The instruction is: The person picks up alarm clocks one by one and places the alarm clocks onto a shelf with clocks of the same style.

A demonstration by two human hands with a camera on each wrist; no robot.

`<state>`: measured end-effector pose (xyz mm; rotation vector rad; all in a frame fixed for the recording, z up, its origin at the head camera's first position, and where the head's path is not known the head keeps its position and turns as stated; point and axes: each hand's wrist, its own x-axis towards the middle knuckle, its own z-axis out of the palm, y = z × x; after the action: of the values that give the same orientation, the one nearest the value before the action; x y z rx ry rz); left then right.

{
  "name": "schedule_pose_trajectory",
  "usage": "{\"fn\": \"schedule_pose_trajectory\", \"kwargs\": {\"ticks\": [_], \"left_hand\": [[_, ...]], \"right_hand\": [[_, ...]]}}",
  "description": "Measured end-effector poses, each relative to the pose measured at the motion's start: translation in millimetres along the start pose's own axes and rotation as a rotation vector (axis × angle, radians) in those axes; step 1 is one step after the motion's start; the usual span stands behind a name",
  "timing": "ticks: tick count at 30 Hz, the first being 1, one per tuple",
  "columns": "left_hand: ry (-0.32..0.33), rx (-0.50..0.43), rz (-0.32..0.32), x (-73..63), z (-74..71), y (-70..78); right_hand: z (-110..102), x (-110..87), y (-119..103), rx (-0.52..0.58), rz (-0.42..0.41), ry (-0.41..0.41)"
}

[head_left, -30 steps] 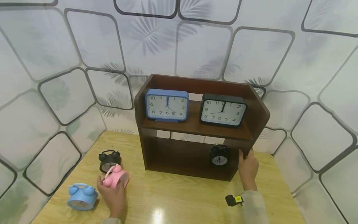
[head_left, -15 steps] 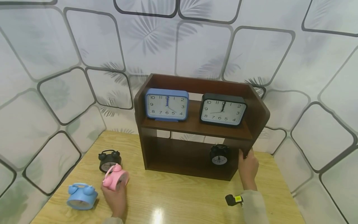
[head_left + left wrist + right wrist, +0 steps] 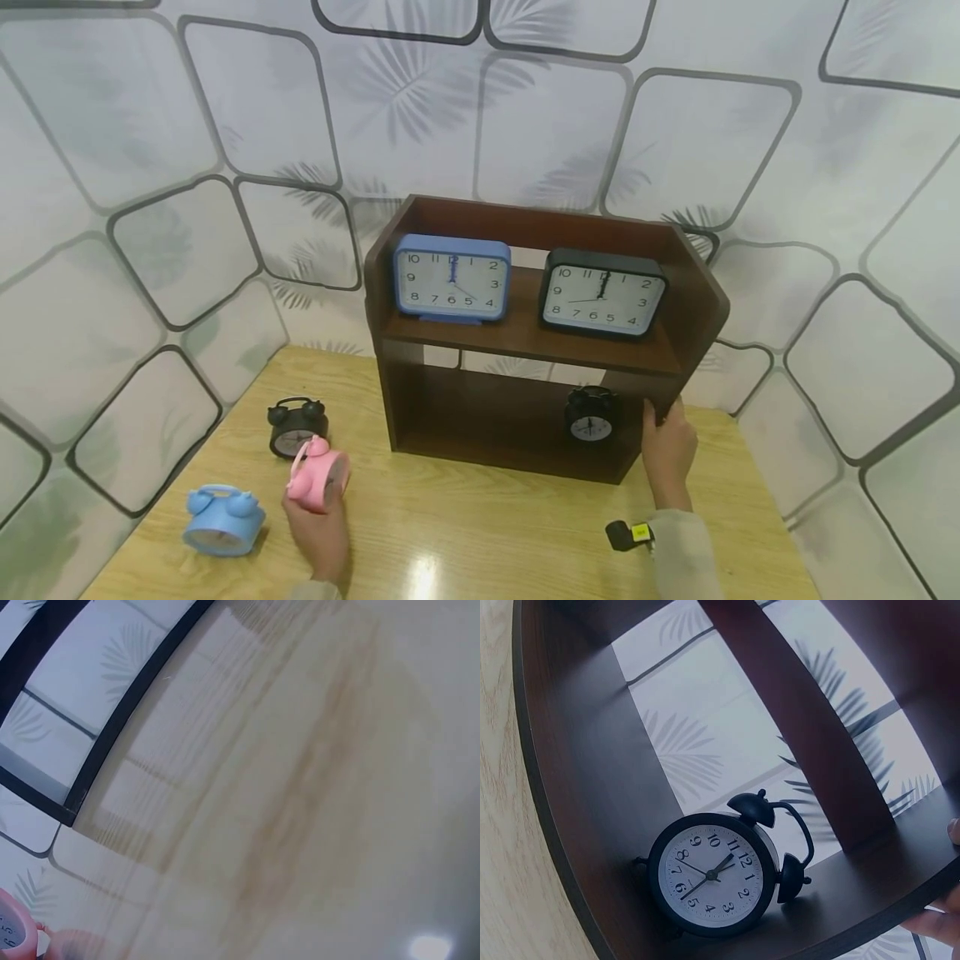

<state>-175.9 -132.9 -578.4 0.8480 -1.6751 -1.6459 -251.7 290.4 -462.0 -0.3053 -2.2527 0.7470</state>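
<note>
At the left of the wooden table [image 3: 450, 525], the left hand [image 3: 321, 529] pinches the pink alarm clock [image 3: 318, 479] between thumb and fingers; the clock is tilted, its bells toward the left and its dial turned to the right. Whether its base touches the tabletop, I cannot tell. Across the table, the right hand [image 3: 670, 450] grips the front edge of the right side panel of the dark brown shelf unit [image 3: 480, 417], thumb on the inner side and fingers outside. Just behind the pink clock sits a black twin-bell clock [image 3: 298, 432], overlapped by it in the head view; a light blue twin-bell clock [image 3: 223, 529] sits nearer the person, further left. Inside the unit, a small black alarm clock [image 3: 712, 876] stands in the lower compartment near the gripped panel. On the upper shelf, a blue rectangular clock [image 3: 452, 282] stands at the left and a black rectangular clock [image 3: 602, 296] at the right, apart from each other. Beyond rises the wall [image 3: 547, 125], patterned with grey-outlined rounded blocks and palm leaves.
</note>
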Motion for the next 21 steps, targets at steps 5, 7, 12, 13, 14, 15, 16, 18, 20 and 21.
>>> {"fn": "schedule_pose_trajectory", "kwargs": {"ticks": [5,7,12,13,14,15,16,18,20,21], "left_hand": [[-0.027,0.014,-0.063,-3.9,-1.3,0.2],[-0.027,0.037,-0.072,-4.0,-1.4,-2.5],[-0.022,0.066,-0.038,-3.2,-1.5,-6.6],[-0.025,0.06,-0.034,-2.7,-1.2,-5.9],[-0.026,0.055,-0.031,-2.1,-0.9,-5.5],[-0.029,0.051,-0.03,-1.2,-0.4,-4.8],[-0.032,0.05,-0.032,-0.4,0.2,-4.1],[-0.031,0.045,-0.044,1.3,1.6,-3.6],[-0.031,0.035,-0.055,2.9,2.4,-3.0],[-0.031,0.031,-0.061,3.6,2.6,-2.5]], "right_hand": [[-1.0,-0.5,-1.5,0.005,-0.001,0.003],[-1.0,-0.6,-1.7,0.004,-0.006,0.005],[-0.8,-0.7,-1.8,0.001,-0.009,0.002],[-1.0,-0.7,-1.9,0.0,-0.008,0.001],[-1.1,-0.7,-2.1,-0.002,-0.006,-0.001],[-1.3,-0.7,-2.2,-0.003,-0.003,-0.001],[-1.5,-0.8,-2.4,-0.004,-0.002,-0.001],[-1.7,-0.7,-2.6,-0.008,0.001,-0.001],[-1.6,-0.6,-2.8,-0.011,0.004,-0.003],[-1.4,-0.5,-2.9,-0.01,0.005,-0.003]]}}
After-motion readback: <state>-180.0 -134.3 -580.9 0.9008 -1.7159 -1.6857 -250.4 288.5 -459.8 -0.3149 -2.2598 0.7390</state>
